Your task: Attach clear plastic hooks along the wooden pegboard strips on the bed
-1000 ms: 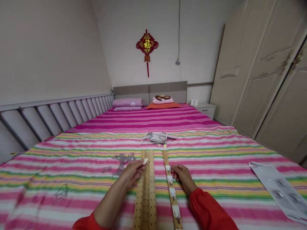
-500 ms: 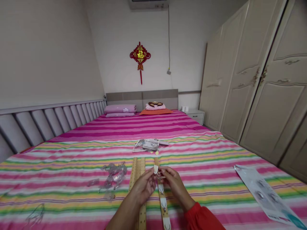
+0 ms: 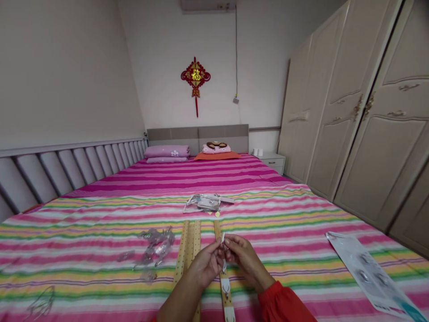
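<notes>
My left hand and my right hand meet over the striped bed, fingers pinched together on a small white adhesive hook held between them. Directly under them lies a narrow wooden strip with white hooks stuck along it. Two perforated wooden strips lie side by side just to the left of it. Both forearms come up from the bottom edge, the right one in a red sleeve.
Clear plastic wrappers lie left of the strips, and an opened packet sits beyond them. A printed plastic sheet lies at the bed's right edge. Wardrobe doors stand to the right; pillows lie at the headboard.
My left hand brought the small white hook from over the perforated strips to my right hand, which left the hooked strip. Both now pinch it. The view tilted up.
</notes>
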Motion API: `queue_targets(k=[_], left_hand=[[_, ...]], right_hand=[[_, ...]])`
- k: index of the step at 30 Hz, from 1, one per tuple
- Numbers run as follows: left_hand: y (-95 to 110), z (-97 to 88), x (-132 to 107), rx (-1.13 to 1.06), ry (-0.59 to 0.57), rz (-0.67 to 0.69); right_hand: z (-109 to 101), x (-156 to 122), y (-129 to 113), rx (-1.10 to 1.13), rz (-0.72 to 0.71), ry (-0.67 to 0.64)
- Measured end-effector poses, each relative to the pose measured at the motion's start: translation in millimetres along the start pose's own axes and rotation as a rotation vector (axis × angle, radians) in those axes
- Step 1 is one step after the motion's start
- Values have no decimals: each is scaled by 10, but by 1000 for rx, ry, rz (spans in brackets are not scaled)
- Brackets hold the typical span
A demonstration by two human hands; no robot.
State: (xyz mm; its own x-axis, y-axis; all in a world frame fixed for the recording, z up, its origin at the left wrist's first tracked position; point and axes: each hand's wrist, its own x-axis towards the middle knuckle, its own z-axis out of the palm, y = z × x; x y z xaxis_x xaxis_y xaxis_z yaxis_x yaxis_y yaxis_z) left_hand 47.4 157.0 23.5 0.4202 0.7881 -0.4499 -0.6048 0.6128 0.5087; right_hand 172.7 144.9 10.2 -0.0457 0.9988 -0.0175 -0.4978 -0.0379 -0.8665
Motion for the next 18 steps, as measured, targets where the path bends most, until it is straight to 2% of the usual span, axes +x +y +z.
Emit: queue_targets(k=[4, 8, 11, 15, 18], left_hand=[[-64, -48, 47, 83, 22, 35], [-115, -68, 63, 245, 2, 187], [-100, -81, 99, 386, -8, 296], [-10, -97, 187, 558, 112, 438], [71, -96, 270, 643, 94, 493]], right_hand=[[-37, -31, 39, 53, 45, -60], [-69, -38, 50, 66, 103, -103], [-94, 2, 43, 31, 111, -49], [-131, 122, 37, -41, 87, 86], [-141, 238, 40, -63, 57, 132]])
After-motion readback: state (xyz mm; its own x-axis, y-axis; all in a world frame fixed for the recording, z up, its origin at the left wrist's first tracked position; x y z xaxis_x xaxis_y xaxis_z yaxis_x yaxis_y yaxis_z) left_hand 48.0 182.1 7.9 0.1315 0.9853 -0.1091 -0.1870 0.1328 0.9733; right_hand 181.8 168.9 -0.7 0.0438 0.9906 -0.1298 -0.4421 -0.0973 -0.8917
